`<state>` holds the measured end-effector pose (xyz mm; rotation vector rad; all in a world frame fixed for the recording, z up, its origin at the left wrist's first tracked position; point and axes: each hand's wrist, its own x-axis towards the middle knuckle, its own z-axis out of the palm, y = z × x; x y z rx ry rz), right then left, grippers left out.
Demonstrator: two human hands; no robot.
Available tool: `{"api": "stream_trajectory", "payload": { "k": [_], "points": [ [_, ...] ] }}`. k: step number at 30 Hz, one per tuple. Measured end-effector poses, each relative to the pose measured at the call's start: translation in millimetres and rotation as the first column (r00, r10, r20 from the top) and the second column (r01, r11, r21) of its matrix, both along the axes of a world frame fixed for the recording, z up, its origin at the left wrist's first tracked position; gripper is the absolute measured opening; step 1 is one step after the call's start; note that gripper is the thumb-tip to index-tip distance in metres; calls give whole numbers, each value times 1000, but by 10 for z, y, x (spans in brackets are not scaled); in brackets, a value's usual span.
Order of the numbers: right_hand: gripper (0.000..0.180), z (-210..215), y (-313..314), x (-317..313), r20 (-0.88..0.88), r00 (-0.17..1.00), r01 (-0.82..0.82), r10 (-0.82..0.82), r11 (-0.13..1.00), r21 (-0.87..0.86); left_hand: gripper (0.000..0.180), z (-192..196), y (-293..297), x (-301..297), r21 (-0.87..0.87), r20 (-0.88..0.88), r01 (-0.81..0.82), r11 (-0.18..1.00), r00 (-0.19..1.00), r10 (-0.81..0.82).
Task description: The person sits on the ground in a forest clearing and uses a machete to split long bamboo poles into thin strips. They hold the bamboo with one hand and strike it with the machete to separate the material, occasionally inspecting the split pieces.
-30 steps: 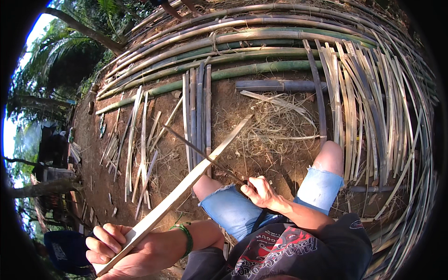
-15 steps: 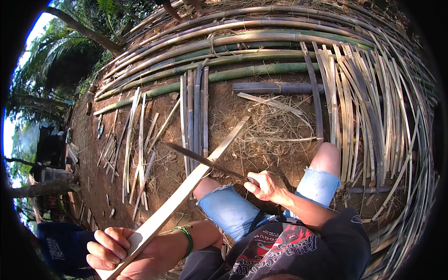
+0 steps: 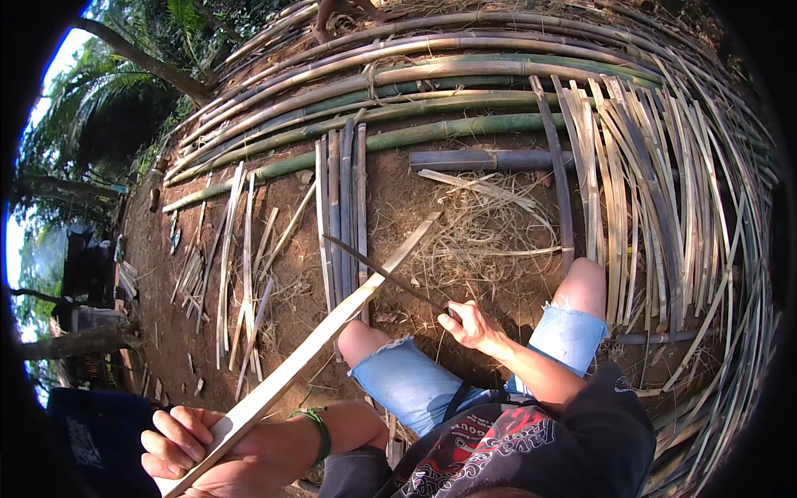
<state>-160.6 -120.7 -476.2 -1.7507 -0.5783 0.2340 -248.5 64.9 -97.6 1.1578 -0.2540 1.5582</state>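
My left hand (image 3: 187, 448) is closed around the near end of a long pale split bamboo strip (image 3: 307, 344), at the lower left. The strip slants up and away to the right over the ground. In my right hand (image 3: 473, 326), closed as well, is the handle of a long dark-bladed knife (image 3: 408, 287). Its blade crosses the strip towards the far end and appears to touch it, with the tip reaching past to the left. The strip lies across the view in front of my left knee.
Several dark bamboo slats (image 3: 346, 216) lie beyond my left knee. Fibrous shavings (image 3: 490, 220) cover the soil ahead. To the right is a large spread of split strips (image 3: 618, 207); long bamboo poles (image 3: 448, 129) line the far side. A person's bare leg (image 3: 322, 23) shows at the top.
My right hand has shifted slightly, and the knife blade now crosses the strip farther toward its far end. My left hand and its end of the strip have moved a little left.
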Motion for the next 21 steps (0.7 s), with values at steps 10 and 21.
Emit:
{"api": "stream_trajectory", "payload": {
  "k": [10,21],
  "points": [
    [68,-1103,-68,526,-605,671,260,-428,901,-348,55,69,107,257,-28,27,69,997,997,-68],
    [47,1424,410,-73,-312,946,131,-82,981,141,42,326,165,653,109,-121,395,912,916,-382]
  ]
}}
